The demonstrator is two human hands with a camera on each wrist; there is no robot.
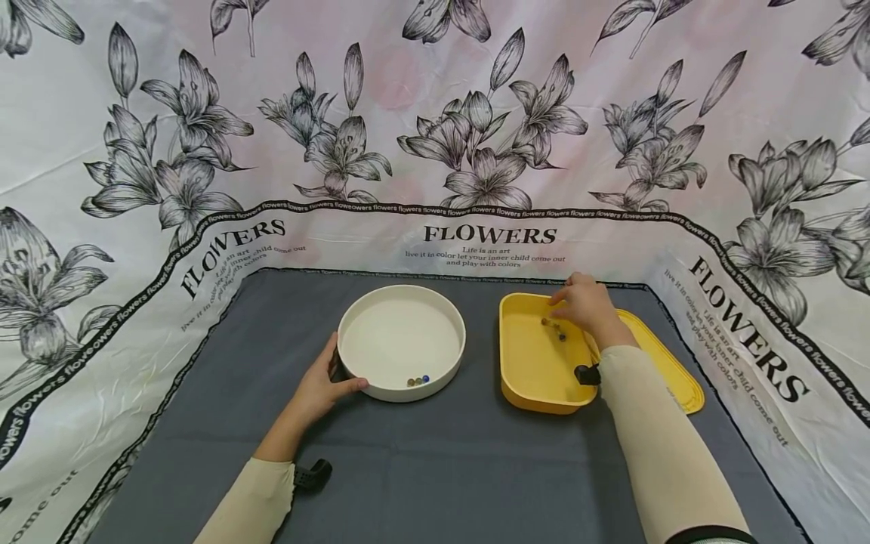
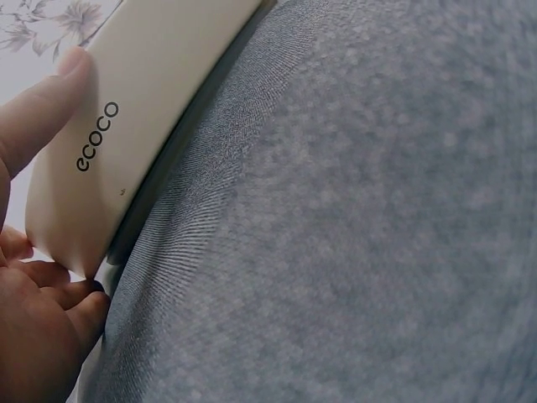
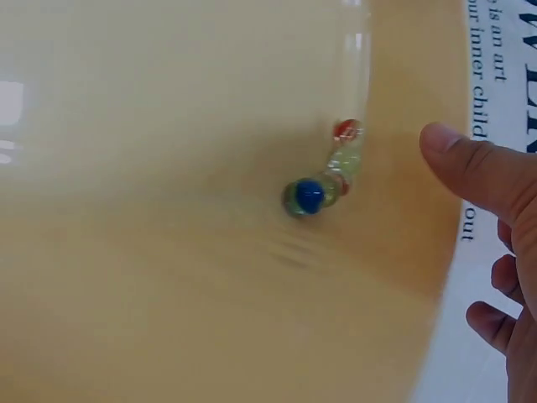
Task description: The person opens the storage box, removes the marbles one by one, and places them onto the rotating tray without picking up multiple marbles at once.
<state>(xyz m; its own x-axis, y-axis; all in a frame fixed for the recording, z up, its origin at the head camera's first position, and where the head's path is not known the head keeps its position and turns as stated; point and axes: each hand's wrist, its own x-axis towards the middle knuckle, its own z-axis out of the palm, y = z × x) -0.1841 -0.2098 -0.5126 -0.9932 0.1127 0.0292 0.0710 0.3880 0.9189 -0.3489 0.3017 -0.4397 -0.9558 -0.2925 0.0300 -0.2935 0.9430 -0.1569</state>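
A round white tray point(image 1: 401, 332) lies at centre-left, with several small marbles point(image 1: 418, 381) near its front wall. My left hand point(image 1: 319, 389) grips its left side; in the left wrist view the thumb point(image 2: 71, 71) lies on the wall marked "ecoco" and the fingers curl at the base. To the right stands a yellow rectangular tray point(image 1: 537, 363). Glass marbles point(image 3: 323, 180), one blue, some reddish or greenish, lie in a row by its wall. Over its back right corner is my right hand point(image 1: 590, 308), thumb spread above the wall, other fingers loosely bent beyond the rim. No marble shows in it.
A flat yellow lid-like piece point(image 1: 662, 363) lies right of the yellow tray, partly under the right forearm. Grey cloth point(image 1: 435, 468) covers the surface. A white flower-printed sheet point(image 1: 489, 234) rises at the back and sides.
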